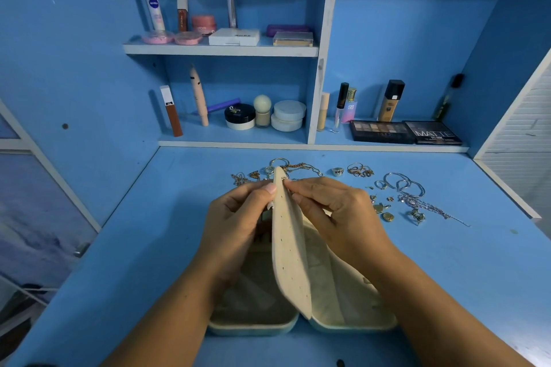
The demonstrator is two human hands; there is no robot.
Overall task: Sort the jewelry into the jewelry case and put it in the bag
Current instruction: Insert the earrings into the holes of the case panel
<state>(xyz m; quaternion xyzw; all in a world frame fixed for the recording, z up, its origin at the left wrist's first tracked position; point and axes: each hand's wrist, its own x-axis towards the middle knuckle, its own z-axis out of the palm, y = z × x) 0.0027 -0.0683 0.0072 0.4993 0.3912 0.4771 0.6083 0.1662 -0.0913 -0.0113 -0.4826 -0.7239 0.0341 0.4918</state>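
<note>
- Jewelry case [253, 325]: one, cream, hard-shell, lying open in two halves on the blue desk [447, 262] near its front edge.
- Earring panel [290, 247]: one, cream, perforated, standing upright between the two halves.
- Left hand [235, 217]: thumb and fingers grip the panel's left face near the top.
- Right hand [334, 208]: fingertips pinch one small silver earring [284, 179] at the panel's top edge.
- Loose gold and silver jewelry [411, 199]: two clusters on the desk behind the case; can't count the pieces.
- Black eyeshadow palettes [380, 130]: two, side by side on the shelf.
</note>
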